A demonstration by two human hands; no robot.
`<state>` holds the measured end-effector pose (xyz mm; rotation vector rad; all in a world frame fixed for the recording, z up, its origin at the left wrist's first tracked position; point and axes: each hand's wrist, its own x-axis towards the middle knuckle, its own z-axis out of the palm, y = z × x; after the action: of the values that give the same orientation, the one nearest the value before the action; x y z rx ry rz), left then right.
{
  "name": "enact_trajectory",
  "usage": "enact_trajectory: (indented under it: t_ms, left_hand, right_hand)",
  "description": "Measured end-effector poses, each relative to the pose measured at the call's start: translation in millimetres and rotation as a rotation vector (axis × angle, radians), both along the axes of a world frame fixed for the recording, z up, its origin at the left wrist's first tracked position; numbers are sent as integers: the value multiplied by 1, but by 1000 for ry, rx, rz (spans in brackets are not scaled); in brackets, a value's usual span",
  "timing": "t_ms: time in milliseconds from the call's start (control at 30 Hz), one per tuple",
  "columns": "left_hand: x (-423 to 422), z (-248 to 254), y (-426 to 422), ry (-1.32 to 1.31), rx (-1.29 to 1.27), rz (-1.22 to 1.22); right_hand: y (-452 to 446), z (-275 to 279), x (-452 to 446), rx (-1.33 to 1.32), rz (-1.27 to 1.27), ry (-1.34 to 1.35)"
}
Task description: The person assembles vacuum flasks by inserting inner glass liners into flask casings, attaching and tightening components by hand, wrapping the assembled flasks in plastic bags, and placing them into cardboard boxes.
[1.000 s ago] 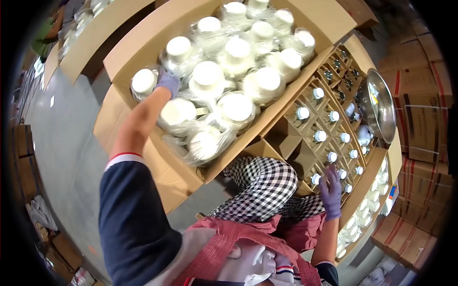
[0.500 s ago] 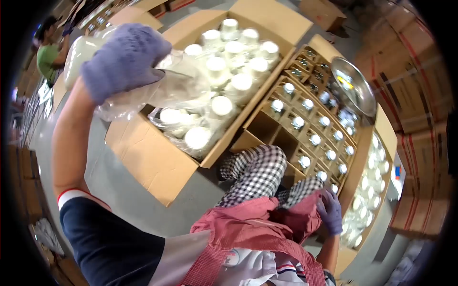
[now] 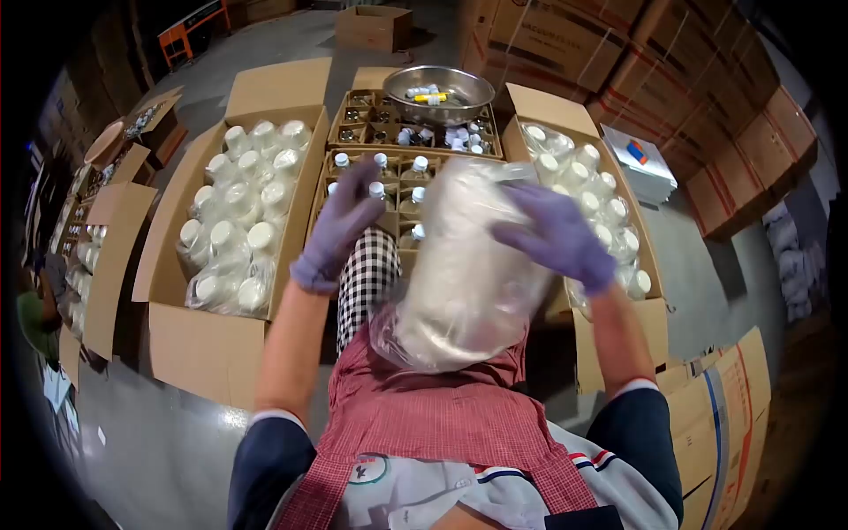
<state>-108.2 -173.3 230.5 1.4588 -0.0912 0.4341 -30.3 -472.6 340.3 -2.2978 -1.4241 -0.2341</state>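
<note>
A large white container in a clear plastic bag (image 3: 464, 274) leans across my lap, blurred by motion. My right hand (image 3: 565, 238), in a purple glove, grips its upper right side, with thumb and fingers spread over the plastic. My left hand (image 3: 340, 230), gloved too, is raised with fingers apart, left of the container and not touching it. Just beyond that hand is a divided carton (image 3: 318, 208) of bottles with pale, shiny caps (image 3: 420, 165). The container hides part of this carton.
Open cartons of bagged white containers stand at left (image 3: 159, 238) and right (image 3: 649, 256). A metal bowl (image 3: 484, 88) holding small items sits on the far divided carton. Stacked cartons (image 3: 548, 53) rise behind at right. Another person's green sleeve (image 3: 35, 322) shows far left.
My left hand has let go of the bagged container, brought from the left carton to my lap. My right hand has come up from my apron onto it. The view has turned.
</note>
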Motion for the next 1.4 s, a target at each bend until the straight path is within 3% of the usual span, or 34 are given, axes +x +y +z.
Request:
enact_trajectory:
  t_ms: [33, 67, 133, 167, 233, 267, 300, 367, 400, 433, 500, 533, 567, 600, 633, 700, 733, 767, 833, 867, 900, 933, 967, 1000, 1033, 1067, 1100, 1167, 1200, 1233, 1267, 1333, 1367, 1400]
  left_hand:
    - [6, 40, -25, -276, 337, 65]
    - [17, 63, -41, -419, 712, 54]
    - [40, 108, -42, -366, 1104, -62]
    - [51, 133, -38, -167, 1110, -173]
    - [61, 182, -20, -65, 657, 32]
    - [82, 189, 7, -197, 260, 194]
    - [95, 186, 36, -317, -139, 351]
    - [95, 146, 57, -438, -319, 604]
    - [111, 89, 73, -343, -270, 650]
    - [111, 28, 76, -163, -100, 657]
    - [59, -94, 39, 157, 706, 479]
    - [9, -134, 9, 101, 1248, 274]
    - [-38, -153, -18, -46, 1637, 45]
    - [-71, -147, -34, -174, 1811, -198]
    - [-77, -107, -41, 23, 1631, -469]
    - [-82, -16, -45, 394, 1179, -930]
    - [-70, 17, -31, 392, 1008, -739]
    - [-54, 33, -14, 203, 850, -465]
    - [-9, 57, 9, -26, 505, 158]
    - [18, 51, 19, -8, 205, 178]
    - [42, 39, 23, -68, 326, 102]
    - [66, 27, 28, -137, 436, 26]
    - [84, 19, 18, -297, 964, -125]
    - [84, 61, -11, -190, 636, -220]
    - [92, 56, -9, -329, 715, -278]
    - [102, 50, -2, -345, 672, -191]
    - [117, 40, 6, -370, 620, -91]
    - [144, -3, 4, -63, 329, 93]
    - [135, 27, -9, -125, 493, -96]
    - [125, 65, -17, -205, 646, -276]
    - [122, 59, -13, -347, 724, -279]
    - [113, 47, -5, -644, 860, -256]
    - [120, 44, 0, -609, 796, -234]
    - [132, 43, 1, -460, 659, -208]
  right_hand:
    - [15, -15, -1, 43, -67, 39]
    - [27, -10, 2, 174, 62, 79]
    - [38, 10, 9, 530, 89, 521]
    - [40, 12, 22, 707, 89, 697]
    - [44, 3, 52, 826, 59, 553]
    - [46, -8, 67, 923, 43, 409]
    - [34, -28, 72, 657, 62, 395]
    - [23, -33, 46, 285, 112, 168]
    - [12, -34, 53, 267, 162, 316]
    - [2, -32, 61, 267, 166, 320]
    - [-5, -30, 75, 410, 135, 377]
    - [3, -37, 78, 589, 124, 304]
    - [8, -46, 85, 586, 113, 315]
    - [19, -57, 96, 452, 145, 461]
    - [32, -72, 105, 313, 184, 602]
    - [67, -127, 126, 488, 86, 731]
    - [78, -161, 140, 522, -48, 894]
    - [86, -179, 152, 556, -189, 1044]
    - [95, -160, 140, 510, -85, 898]
    - [102, -140, 123, 595, 50, 706]
    - [107, -129, 107, 672, 176, 513]
    - [107, -134, 113, 680, 258, 507]
    - [104, -141, 125, 677, 339, 494]
    - [100, -154, 137, 798, 193, 911]
    - [91, -163, 149, 903, 34, 1326]
    - [78, -162, 160, 673, -111, 781]
    - [76, -130, 150, 735, -8, 407]
    - [70, -86, 133, 531, 231, 353]
    - [72, -90, 145, 569, 358, 514]
    - [66, -107, 161, 412, 172, 806]
    - [65, -150, 182, 472, 21, 759]
    - [63, -152, 184, 681, -26, 600]
    - [70, -100, 155, 637, -89, 688]
    - [74, -81, 159, 556, 254, 491]
